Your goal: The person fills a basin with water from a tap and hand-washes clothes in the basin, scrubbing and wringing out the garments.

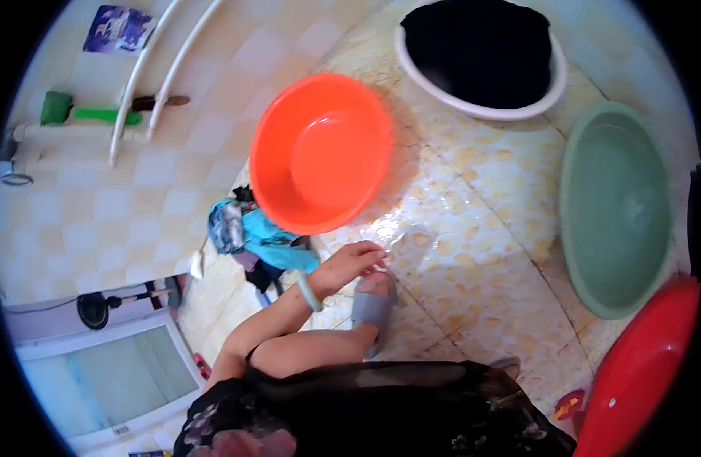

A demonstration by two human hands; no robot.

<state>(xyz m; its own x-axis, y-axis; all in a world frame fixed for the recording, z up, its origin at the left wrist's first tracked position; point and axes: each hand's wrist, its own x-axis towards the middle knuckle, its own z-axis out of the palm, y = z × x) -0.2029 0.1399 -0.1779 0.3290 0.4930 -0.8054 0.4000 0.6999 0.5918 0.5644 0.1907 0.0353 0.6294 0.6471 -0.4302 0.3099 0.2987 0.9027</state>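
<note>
The left hand [353, 263] is hanging above the floor [487, 221], just beside the grey slipper [372, 305]; its fingers are bending loosely, slightly apart, with nothing visible in their grip. A bangle [309, 292] is circling the left wrist. The right hand is lying outside the view — its state cannot be told.

The clothes [274, 240], a heap of blue and dark pieces, are lying on the floor to the left of the hand. The orange basin [328, 164] is standing on the far side of the hand, bordering the heap.

The white basin [503, 114] is standing at the far right, holding black cloth [480, 53]. The green basin [570, 228] is standing at the right — nearer than the white one. The red tub [643, 373] is occupying the near right corner.
</note>
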